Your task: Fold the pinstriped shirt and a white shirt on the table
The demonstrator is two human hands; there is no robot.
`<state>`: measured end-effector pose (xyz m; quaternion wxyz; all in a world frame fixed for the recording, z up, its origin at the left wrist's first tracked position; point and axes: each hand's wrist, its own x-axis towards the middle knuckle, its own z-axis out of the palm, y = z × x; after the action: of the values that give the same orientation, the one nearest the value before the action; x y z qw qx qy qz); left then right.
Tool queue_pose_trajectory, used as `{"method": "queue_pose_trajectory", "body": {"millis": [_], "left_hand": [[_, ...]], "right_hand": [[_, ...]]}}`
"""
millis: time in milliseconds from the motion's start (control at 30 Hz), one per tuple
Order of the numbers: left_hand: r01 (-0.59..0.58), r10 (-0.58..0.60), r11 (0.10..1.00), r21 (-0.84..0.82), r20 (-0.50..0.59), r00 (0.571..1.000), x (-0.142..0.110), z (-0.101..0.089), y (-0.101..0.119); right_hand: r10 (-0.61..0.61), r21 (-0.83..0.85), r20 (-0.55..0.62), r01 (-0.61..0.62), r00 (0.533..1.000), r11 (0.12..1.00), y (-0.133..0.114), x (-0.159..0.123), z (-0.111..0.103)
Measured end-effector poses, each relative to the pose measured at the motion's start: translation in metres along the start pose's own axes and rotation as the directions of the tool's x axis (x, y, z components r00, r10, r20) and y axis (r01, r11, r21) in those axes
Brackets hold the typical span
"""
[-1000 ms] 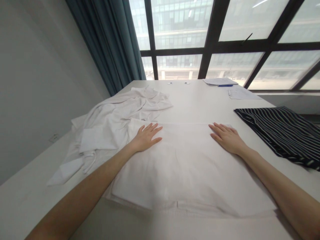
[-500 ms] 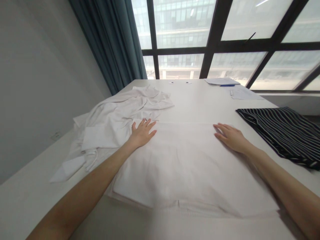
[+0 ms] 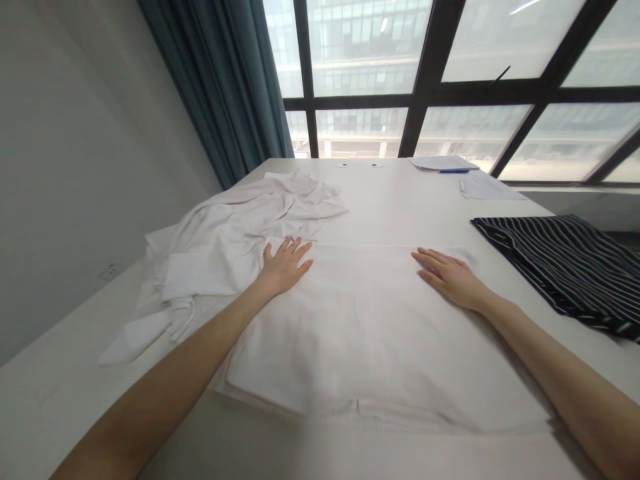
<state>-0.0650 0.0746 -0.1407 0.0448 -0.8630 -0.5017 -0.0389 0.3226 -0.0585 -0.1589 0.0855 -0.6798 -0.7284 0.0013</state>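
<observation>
A white folded cloth [image 3: 370, 333], perhaps a garment, lies flat in front of me with its layered edges toward me. On its far left corner rests my left hand [image 3: 286, 267], palm down with the fingers spread. My right hand [image 3: 450, 277] lies flat on the far right part of the same cloth, fingers stretched out and pointing left. Neither hand grips anything. Just beyond and left of my left hand is a crumpled white garment [image 3: 235, 220], its near folds close to my wrist.
A black-and-white striped folded cloth [image 3: 575, 267] lies at the right on the white table [image 3: 395, 207]. Papers [image 3: 443, 163] and a blue pen [image 3: 454, 171] are at the far right, near the windows. A wall [image 3: 95, 153] and a dark blue curtain [image 3: 235, 87] stand to the left.
My right hand has slid a little to the left over the white folded cloth. My left hand has stayed in place.
</observation>
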Motion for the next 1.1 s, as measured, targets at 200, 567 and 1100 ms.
{"method": "queue_pose_trajectory", "body": {"millis": [200, 567, 1100], "left_hand": [[0.0, 0.0, 1.0, -0.022, 0.009, 1.0, 0.0, -0.001, 0.0], [0.0, 0.0, 1.0, -0.008, 0.004, 1.0, -0.001, -0.002, 0.001], [0.08, -0.08, 0.997, 0.002, -0.037, 0.996, -0.001, -0.001, 0.002]], "right_hand": [[0.162, -0.069, -0.031, -0.164, 0.986, 0.984, 0.027, -0.003, -0.002], [0.165, -0.152, -0.117, -0.182, 0.979, 0.971, 0.015, -0.007, -0.002], [0.269, -0.118, -0.138, -0.286, 0.953, 0.951, 0.024, -0.006, 0.004]]}}
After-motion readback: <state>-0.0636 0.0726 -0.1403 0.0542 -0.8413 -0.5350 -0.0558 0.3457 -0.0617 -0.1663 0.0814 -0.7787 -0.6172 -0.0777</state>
